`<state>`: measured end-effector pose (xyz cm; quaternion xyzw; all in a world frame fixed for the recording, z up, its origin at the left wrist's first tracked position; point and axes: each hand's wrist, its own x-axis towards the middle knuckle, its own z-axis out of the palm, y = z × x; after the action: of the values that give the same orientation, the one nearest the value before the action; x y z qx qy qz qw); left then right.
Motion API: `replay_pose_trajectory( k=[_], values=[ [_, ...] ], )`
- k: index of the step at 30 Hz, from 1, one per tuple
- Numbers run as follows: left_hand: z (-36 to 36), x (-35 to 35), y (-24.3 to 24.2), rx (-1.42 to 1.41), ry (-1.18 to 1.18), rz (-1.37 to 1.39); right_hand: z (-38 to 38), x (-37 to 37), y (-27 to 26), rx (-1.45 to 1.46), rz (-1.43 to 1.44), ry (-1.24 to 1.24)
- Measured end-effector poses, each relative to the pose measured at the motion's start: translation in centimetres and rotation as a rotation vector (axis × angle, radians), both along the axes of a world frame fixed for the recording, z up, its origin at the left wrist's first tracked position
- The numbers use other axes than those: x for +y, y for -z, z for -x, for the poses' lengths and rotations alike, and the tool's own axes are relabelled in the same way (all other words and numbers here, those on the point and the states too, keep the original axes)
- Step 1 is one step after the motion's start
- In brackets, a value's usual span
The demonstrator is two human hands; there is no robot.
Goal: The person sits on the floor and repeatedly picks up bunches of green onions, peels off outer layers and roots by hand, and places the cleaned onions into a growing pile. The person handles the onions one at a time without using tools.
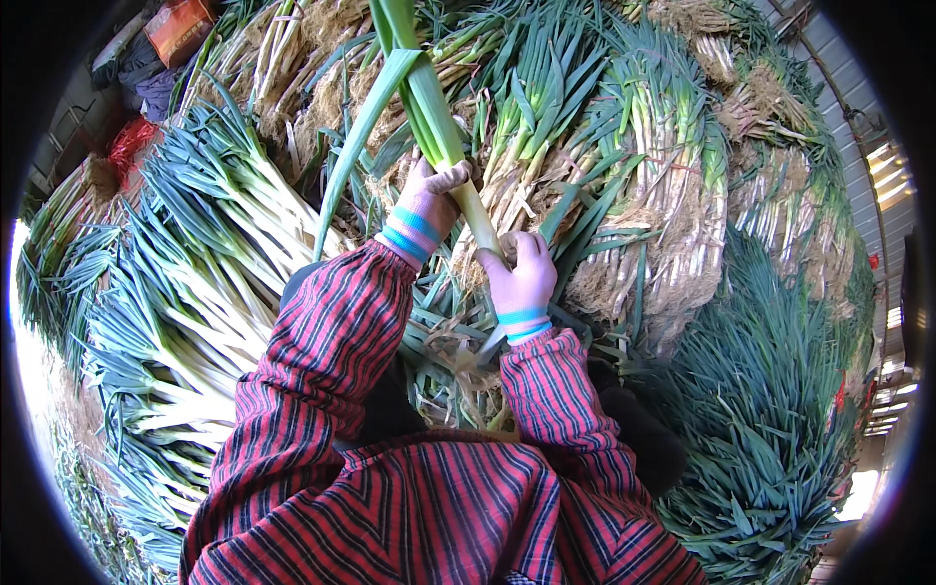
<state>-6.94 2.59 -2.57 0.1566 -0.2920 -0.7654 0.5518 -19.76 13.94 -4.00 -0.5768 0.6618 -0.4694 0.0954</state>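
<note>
Both my hands wear light knitted gloves with blue-striped cuffs. My left hand (433, 191) is closed around the stalk of a large green onion (475, 213), just below where its green leaves spread. One long leaf hangs bent down to the left of my wrist. My right hand (521, 272) grips the white lower end of the same stalk; its fingers hide the root end. Under my hands lie loose leaves and dry peelings (461, 351).
A pile of pale, cleaned green onions (227, 292) lies on my left. Bundles with soil and roots (658, 197) are stacked ahead and to the right. Dense green leaves (760, 409) fill the lower right. Red string (131, 146) and an orange bag (178, 31) are at the upper left.
</note>
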Motion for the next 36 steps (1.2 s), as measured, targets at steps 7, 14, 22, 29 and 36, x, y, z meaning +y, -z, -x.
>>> replay_pose_trajectory(
  k=[7,14,22,29,36],
  values=[
    [0.6,-0.3,1.1,0.016,-0.08,-0.069,0.4,0.1,1.3,0.139,0.001,-0.002],
    [-0.2,-0.7,-0.7,0.021,-0.133,-0.028,3.7,1.1,2.2,-1.174,-0.004,-0.098],
    [-1.2,-2.6,0.0,-0.222,-0.462,0.006,7.6,8.1,3.2,-0.431,-0.379,-0.501],
    [-3.4,-4.5,0.1,-0.342,-0.708,0.093,15.5,20.7,19.1,0.158,-0.799,0.007],
    [-2.4,-2.4,-0.5,-0.332,-0.587,-0.125,4.3,9.9,1.0,0.705,-0.192,-0.285]
  ],
)
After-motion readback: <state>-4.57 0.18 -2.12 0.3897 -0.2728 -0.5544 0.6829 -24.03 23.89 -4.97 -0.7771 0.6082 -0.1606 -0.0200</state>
